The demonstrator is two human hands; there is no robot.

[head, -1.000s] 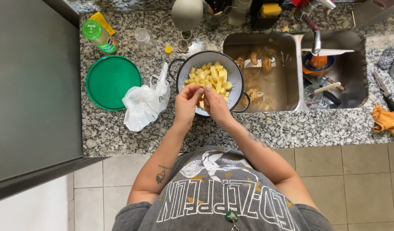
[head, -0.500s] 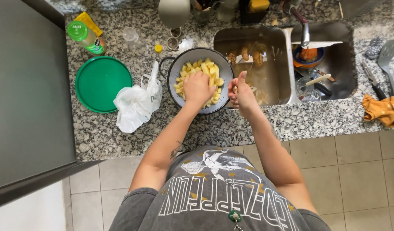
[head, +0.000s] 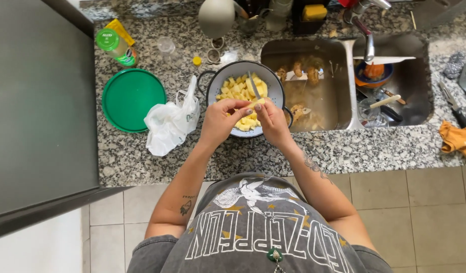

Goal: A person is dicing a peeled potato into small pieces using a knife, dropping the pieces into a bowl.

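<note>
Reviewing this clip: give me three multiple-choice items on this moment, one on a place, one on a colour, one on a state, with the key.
1. Where does the white plastic bag lie?
A. in the sink
B. on the counter between the round lid and the bowl
C. on the floor

2. What colour is the round lid?
A. green
B. red
C. black

3. What are the hands doing?
A. resting flat on the counter
B. both holding the bag
C. left hand and right hand meet over the bowl, the right with a knife

Key: 1 B, the bag sits on the granite beside the bowl's left rim. 2 A, the lid is plain green. 3 C, the fingers pinch a yellow piece above the cut chunks, blade pointing away.
</note>
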